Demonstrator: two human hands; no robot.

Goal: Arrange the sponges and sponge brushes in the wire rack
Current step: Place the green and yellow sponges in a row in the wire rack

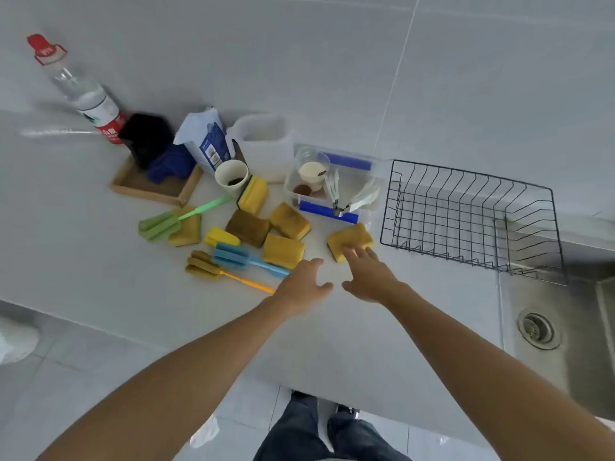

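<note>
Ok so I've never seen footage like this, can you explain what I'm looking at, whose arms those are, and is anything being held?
This is one wide-angle picture from a camera worn on a person's head, looking down at their own bare arms over a pale countertop. The right hand has its fingertips on a yellow sponge; the left hand is open above the counter. Neither holds anything yet. More sponges and three sponge brushes, including a blue one, lie to the left. The black wire rack sits empty beside a sink.

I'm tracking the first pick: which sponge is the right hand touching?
The yellow sponge nearest the wire rack, lying alone in front of the clear tub. The right hand has its fingertips on its near edge; the other sponges sit clustered farther left.
</note>
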